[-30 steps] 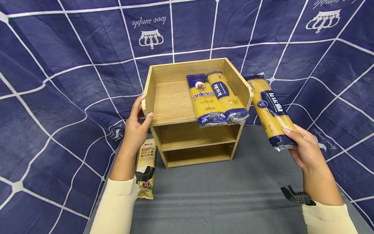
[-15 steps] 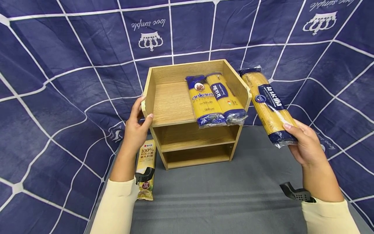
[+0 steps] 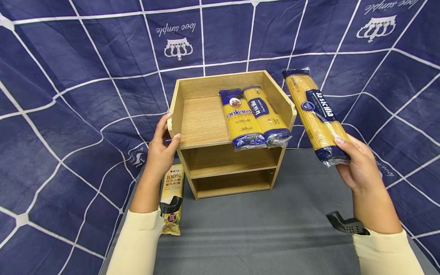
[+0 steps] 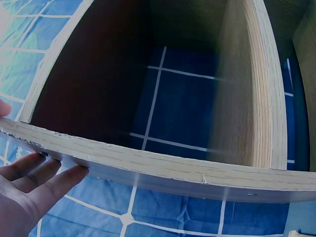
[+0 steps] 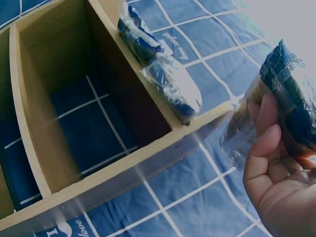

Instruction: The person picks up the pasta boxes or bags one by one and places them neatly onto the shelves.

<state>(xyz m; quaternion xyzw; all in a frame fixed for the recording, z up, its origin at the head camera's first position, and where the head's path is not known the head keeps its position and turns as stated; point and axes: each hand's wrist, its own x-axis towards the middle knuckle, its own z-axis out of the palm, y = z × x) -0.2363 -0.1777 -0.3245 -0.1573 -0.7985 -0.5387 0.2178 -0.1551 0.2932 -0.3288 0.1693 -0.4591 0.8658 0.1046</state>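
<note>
My right hand (image 3: 359,162) holds a pack of la sicilia spaghetti (image 3: 314,112) by its lower end, thumb on top. The pack is in the air, tilted, just right of a small wooden shelf (image 3: 203,118). My left hand (image 3: 163,147) grips the shelf's left side panel near the top. In the left wrist view its fingers (image 4: 59,185) press the panel's outer face. On the shelf's top, towards the right, an ankara spaghetti pack (image 3: 242,118) and another la sicilia pack (image 3: 268,114) lie side by side, their near ends jutting past the front edge.
A yellow pasta pack with Chinese print (image 3: 172,183) lies on the grey cloth (image 3: 240,229) left of the shelf, partly behind the left forearm. The shelf has two lower compartments (image 3: 233,160). Blue checked fabric (image 3: 113,46) hangs at the back and both sides.
My right hand has lifted the la sicilia pack somewhat higher and slightly leftward beside the shelf. The left hand keeps its grip on the panel, and the packs on top stay put.
</note>
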